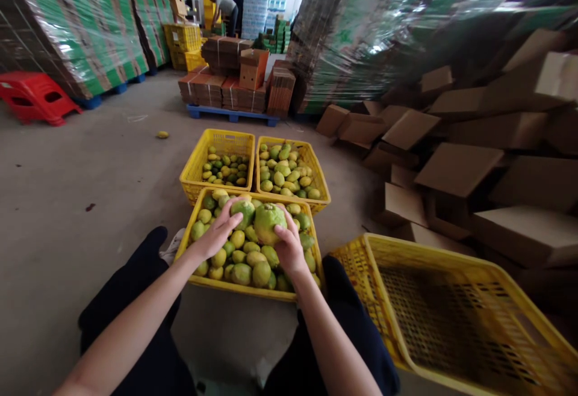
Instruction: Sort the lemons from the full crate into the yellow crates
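Observation:
My left hand [221, 227] is closed around a green lemon [244, 213], its thumb on the near side. In my right hand [290, 244] is a larger, bumpy green-yellow lemon [269, 224], gripped with the thumb in front and fingers behind. The two fruits are held side by side above a yellow plastic crate [253, 292] between my knees. Many green and yellow lemons [253, 257] fill that crate, some hidden beneath my hands.
Behind stand two more yellow crates, the left one [189, 177] and the right one [323, 177], with lemons inside. A large yellow crate [388, 312] sits at my right, near piled cardboard boxes [458, 167]. A stray lemon [162, 135] lies on the floor. A person [224, 8] bends over far back.

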The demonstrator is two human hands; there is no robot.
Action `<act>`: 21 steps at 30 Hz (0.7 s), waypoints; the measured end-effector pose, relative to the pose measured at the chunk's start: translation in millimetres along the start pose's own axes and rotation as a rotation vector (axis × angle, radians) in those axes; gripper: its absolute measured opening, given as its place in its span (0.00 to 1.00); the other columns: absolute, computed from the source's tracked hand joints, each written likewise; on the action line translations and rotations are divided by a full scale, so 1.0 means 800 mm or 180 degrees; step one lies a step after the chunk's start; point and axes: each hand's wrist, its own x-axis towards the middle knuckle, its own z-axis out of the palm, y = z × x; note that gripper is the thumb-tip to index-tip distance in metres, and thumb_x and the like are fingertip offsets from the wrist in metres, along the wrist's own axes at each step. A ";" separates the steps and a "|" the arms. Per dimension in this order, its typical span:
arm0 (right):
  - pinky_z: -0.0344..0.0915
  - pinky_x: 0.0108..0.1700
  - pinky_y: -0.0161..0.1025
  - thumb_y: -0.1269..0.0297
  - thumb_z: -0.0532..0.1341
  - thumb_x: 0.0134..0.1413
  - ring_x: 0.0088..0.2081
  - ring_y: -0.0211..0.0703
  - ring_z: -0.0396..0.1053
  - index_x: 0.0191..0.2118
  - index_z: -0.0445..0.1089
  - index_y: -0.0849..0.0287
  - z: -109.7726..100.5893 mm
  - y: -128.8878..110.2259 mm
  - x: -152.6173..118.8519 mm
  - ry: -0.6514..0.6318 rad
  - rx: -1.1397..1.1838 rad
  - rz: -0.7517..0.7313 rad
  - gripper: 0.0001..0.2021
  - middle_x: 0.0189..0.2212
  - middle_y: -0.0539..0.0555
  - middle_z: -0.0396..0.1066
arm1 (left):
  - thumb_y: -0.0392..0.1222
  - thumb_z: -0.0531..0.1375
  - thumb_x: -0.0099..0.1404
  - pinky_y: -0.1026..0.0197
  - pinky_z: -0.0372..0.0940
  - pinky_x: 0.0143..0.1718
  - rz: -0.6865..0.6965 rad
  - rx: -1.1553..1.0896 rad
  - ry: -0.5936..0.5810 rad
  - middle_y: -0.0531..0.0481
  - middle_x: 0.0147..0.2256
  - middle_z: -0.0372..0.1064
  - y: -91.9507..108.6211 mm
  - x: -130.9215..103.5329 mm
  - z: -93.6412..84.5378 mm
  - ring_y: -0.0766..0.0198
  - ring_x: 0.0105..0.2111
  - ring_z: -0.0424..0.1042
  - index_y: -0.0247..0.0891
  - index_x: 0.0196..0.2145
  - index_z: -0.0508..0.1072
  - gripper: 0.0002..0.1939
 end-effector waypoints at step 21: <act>0.69 0.50 0.43 0.63 0.76 0.36 0.44 0.45 0.66 0.46 0.61 0.50 0.007 -0.009 -0.004 -0.0534 -0.1306 -0.1204 0.31 0.42 0.50 0.64 | 0.35 0.63 0.62 0.52 0.58 0.62 0.1555 0.0801 0.0102 0.44 0.55 0.63 -0.013 0.006 -0.008 0.55 0.58 0.65 0.43 0.55 0.61 0.26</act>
